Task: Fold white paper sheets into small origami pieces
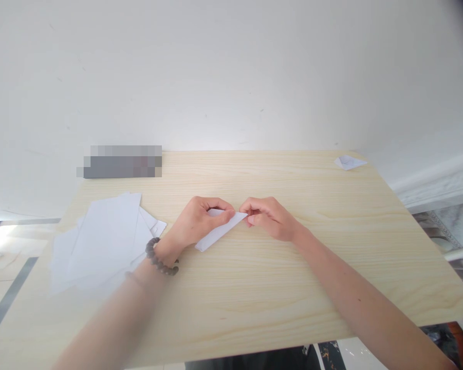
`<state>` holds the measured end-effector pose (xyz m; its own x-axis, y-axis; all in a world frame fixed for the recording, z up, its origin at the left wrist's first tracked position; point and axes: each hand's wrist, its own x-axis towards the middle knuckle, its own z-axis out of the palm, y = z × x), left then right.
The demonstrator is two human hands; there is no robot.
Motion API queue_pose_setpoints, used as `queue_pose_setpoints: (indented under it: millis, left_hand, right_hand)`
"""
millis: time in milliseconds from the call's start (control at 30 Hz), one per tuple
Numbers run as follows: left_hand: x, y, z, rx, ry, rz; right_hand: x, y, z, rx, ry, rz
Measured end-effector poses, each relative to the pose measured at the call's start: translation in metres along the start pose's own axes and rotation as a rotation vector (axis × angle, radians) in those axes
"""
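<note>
A folded sheet of white paper (218, 234), narrowed to a slanting strip with a pointed right end, is held just over the middle of the table. My left hand (200, 221), with a dark bead bracelet on its wrist, grips the paper's upper edge between thumb and fingers. At the pointed tip, my right hand (267, 217) pinches the paper with thumb and forefinger. The two hands' fingertips are close together near that tip. Part of the paper is hidden behind my left thumb and fingers.
Loose white sheets (104, 241) lie in a spread pile at the left. A blurred-out dark object (121, 163) stands at the back left. One small folded paper piece (349, 163) rests at the far right corner of the wooden table (293, 288), which meets a white wall (231, 77).
</note>
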<state>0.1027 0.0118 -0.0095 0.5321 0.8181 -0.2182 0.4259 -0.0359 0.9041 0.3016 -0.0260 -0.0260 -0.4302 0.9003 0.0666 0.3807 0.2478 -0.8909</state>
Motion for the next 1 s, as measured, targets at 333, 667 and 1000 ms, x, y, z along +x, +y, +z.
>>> queue_pose_setpoints:
  millis: [333, 667, 1000]
  left_hand:
    - [-0.0002, 0.0000, 0.0001, -0.019, 0.012, 0.004]
    - [-0.0004, -0.0008, 0.0011, 0.040, 0.007, 0.038]
    - [0.0007, -0.0005, 0.0014, 0.034, 0.011, 0.056]
  right_hand:
    - [0.0007, 0.0011, 0.0026, -0.041, -0.001, 0.035]
    - [0.0013, 0.0000, 0.0030, -0.069, 0.009, 0.000]
    - [0.0010, 0.0001, 0.0044, -0.065, 0.028, -0.024]
